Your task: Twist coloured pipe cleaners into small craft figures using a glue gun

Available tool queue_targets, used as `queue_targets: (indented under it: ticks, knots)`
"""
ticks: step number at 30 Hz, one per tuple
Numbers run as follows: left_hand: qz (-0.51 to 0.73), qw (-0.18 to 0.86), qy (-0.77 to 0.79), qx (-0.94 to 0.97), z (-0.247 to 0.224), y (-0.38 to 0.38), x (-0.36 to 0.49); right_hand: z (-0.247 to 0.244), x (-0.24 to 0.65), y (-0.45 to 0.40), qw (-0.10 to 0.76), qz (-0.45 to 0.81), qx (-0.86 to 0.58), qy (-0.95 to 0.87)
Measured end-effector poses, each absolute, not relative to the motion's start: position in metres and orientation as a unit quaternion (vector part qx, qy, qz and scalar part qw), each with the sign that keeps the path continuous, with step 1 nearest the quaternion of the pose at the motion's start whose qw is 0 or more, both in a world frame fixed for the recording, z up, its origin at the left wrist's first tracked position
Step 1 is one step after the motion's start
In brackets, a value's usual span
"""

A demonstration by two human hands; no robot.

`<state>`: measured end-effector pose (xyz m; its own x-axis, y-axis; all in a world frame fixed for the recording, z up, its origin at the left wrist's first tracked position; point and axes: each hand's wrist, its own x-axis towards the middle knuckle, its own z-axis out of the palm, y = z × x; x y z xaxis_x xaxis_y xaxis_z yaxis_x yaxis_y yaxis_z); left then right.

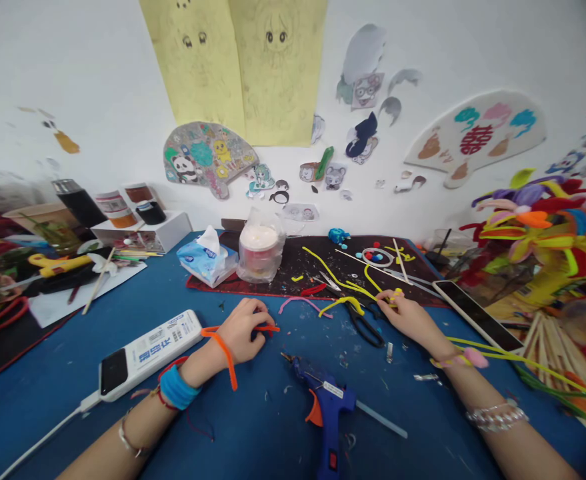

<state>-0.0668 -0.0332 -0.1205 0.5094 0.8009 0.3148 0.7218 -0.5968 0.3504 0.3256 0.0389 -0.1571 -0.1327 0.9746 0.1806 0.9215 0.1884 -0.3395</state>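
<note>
My left hand (245,330) is curled closed around an orange pipe cleaner (230,363), whose loose end loops over my wrist; a short tip pokes out beyond the fingers. Across the table, my right hand (413,323) has its fingertips together at the end of a yellow pipe cleaner (371,279). Black-handled scissors (367,330) lie just left of that hand, partly beneath yellow pieces. Between the hands are a bent yellow pipe cleaner (343,303) and a thin pink one (300,300). A blue glue gun (327,400) with a glue stick in its back lies in front.
A white power bank (150,357) with a cable lies at left. Behind stand a tissue pack (207,259) and a bagged cup (261,250). A phone (477,313) rests at right, near wooden sticks (553,360) and a heap of colourful pipe cleaners (547,233).
</note>
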Motion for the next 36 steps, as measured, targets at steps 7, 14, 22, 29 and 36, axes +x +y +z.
queue_targets:
  ticks: [7, 14, 22, 29, 36]
  knots:
    - [0.253, 0.098, 0.433, 0.859, -0.12, -0.028, -0.069, -0.16, 0.328, 0.04, 0.193, 0.072, -0.624, -0.754]
    - [0.295, 0.074, 0.495, 0.814, -0.106, -0.038, -0.068, -0.159, 0.328, 0.04, 0.188, 0.079, -0.624, -0.754]
    - [0.279, 0.039, 0.538, 0.795, -0.098, -0.046, -0.064, -0.153, 0.321, 0.036, 0.257, 0.029, -0.668, -0.698]
    - [0.312, -0.008, 0.515, 0.798, -0.103, -0.049, -0.063, -0.142, 0.312, 0.027, 0.298, 0.046, -0.606, -0.736]
    - [0.288, -0.114, 0.447, 0.839, -0.105, -0.058, -0.054, -0.121, 0.287, 0.007, 0.384, 0.063, -0.565, -0.728]
